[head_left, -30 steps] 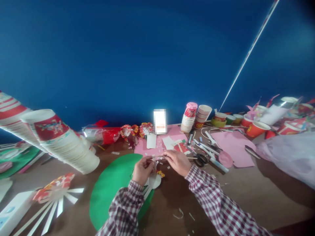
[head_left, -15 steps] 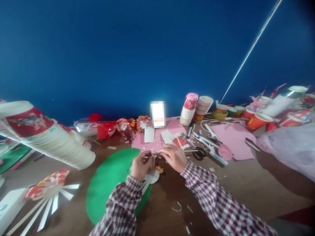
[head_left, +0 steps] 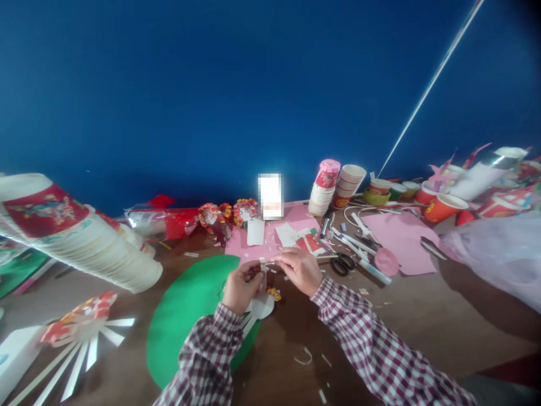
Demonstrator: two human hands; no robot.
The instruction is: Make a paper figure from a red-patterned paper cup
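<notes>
A cut-up paper cup, with a round white base [head_left: 262, 306] and white strips fanning out from it, hangs at my left hand [head_left: 242, 287]. The fingers of that hand are pinched on one upright paper strip [head_left: 264, 276]. Beside it, my right hand [head_left: 301, 272] has thumb and fingers pressed together at the top end of the same strip. Part of the cup is hidden behind my left hand, and a yellow-red patterned piece shows at its right side. Below lies a green paper circle [head_left: 186, 316].
Stacked paper cups [head_left: 105, 254] lean at the left, near another cut cup [head_left: 80, 327] with fanned strips. Black-handled scissors [head_left: 342, 264] lie beyond my right hand, beside pens and pink paper [head_left: 406, 239]. More cup stacks [head_left: 323, 192] stand by the blue wall. A bright blurred screen-like rectangle [head_left: 270, 194] stands ahead.
Both hands stay at nearly the same spot, still pinching the strip. My right fingertips shift very slightly, and the strip shows a little more between the hands.
</notes>
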